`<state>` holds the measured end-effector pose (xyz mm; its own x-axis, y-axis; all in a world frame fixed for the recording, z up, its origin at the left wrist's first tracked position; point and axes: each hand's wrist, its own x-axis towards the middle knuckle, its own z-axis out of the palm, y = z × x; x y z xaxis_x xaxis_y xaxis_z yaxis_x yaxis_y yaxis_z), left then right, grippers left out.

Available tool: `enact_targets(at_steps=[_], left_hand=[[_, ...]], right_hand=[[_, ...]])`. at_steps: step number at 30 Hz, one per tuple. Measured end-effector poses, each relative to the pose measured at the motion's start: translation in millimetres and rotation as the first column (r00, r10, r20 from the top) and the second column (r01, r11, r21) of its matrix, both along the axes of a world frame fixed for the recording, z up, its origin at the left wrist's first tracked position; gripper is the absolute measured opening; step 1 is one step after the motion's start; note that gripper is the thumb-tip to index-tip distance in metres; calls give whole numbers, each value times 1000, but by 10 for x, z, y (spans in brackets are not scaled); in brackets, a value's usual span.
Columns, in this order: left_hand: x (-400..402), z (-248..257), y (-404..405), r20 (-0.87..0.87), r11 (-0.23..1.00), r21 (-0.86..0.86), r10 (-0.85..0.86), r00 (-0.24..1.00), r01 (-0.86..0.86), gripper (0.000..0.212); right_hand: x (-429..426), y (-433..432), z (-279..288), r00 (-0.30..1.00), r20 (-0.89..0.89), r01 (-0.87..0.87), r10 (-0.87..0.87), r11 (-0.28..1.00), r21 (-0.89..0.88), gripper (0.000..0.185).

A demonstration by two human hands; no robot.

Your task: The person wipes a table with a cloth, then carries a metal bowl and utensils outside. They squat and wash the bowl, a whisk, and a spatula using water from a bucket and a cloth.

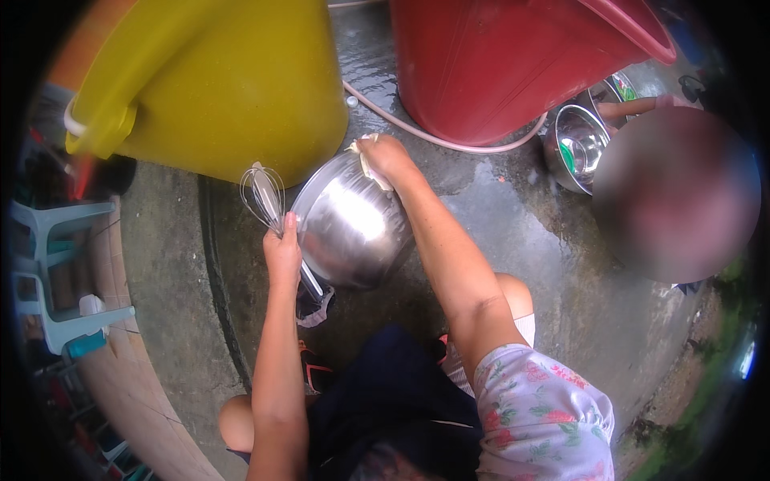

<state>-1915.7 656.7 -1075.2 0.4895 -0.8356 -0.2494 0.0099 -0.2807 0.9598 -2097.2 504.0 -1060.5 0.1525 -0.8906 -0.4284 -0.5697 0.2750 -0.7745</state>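
My left hand [283, 252] grips a wire balloon whisk [263, 195], its wire loops pointing up and away from me. A pale flat blade like a spatula's [264, 186] shows among the wires, and a shiny metal handle [311, 281] runs down below the fist. The left thumb lies against the rim of a large stainless steel mixing bowl [355, 234]. This bowl is tilted, with its rounded outside towards me and its inside hidden. At its far edge my right hand [382, 157] presses a crumpled pale yellow cloth [374, 171] against the metal.
A big yellow tub [240, 90] and a red tub [475, 72] stand beyond the bowl on wet concrete [499, 210]. A pale hose [415, 133] curves between them. At right, another person's hand [625, 109] is near steel bowls [577, 150]. Light-blue plastic stools [51, 312] are at left.
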Motion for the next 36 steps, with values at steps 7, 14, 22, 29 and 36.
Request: enact_targets(at_steps=[7, 14, 22, 29, 36], left_hand=[[173, -116, 76, -77, 999, -38, 3, 997, -6, 30], [184, -65, 194, -4, 998, 21, 61, 998, -61, 30], [71, -32, -17, 84, 997, 67, 29, 996, -35, 32], [169, -16, 176, -120, 992, 42, 121, 985, -117, 31], [32, 26, 63, -216, 990, -4, 135, 967, -139, 37]], right_hand=[[901, 1140, 467, 908, -364, -401, 206, 674, -620, 40], [84, 155, -123, 947, 276, 109, -164, 973, 202, 33], [656, 971, 416, 927, -371, -281, 56, 760, -587, 43], [330, 1282, 206, 979, -150, 16, -139, 785, -620, 37], [-41, 379, -32, 970, -82, 225, -228, 973, -48, 34]])
